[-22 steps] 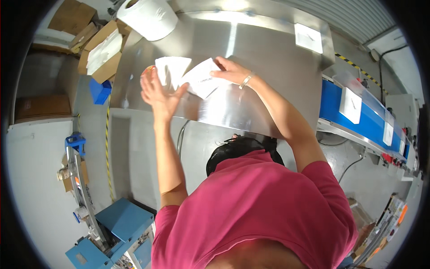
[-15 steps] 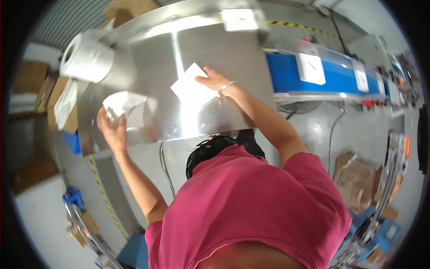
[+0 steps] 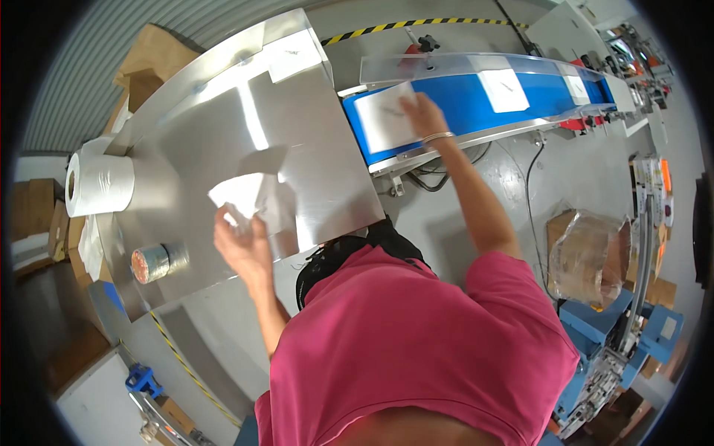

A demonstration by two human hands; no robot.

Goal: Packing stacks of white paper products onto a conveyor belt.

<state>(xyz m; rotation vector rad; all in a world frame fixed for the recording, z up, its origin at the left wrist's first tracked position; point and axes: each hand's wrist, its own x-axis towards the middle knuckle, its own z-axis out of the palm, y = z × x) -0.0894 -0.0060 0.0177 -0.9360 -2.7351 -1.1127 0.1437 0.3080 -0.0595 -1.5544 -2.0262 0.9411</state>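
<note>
My left hand is closed on a crumpled white wipe, low over the shiny steel table. Whether the wipe is paper or cloth I cannot tell. Over to the right, my right hand, with a bracelet at the wrist, grips the right edge of a flat white packet. This packet is at the left end of the blue conveyor belt. Motion blurs both the packet and the fingers. Farther along the belt lie two similar white packets, a closer one and a farther one.
On the table's left side stand a big white roll and a small silvery tape roll. Another white packet lies at its far right corner. A clear guard runs along the belt's far side. Cables hang below the belt.
My right hand has carried the white packet from the table rightward to the belt. The view has turned, and the tape roll now shows. My left hand still holds the wipe.
</note>
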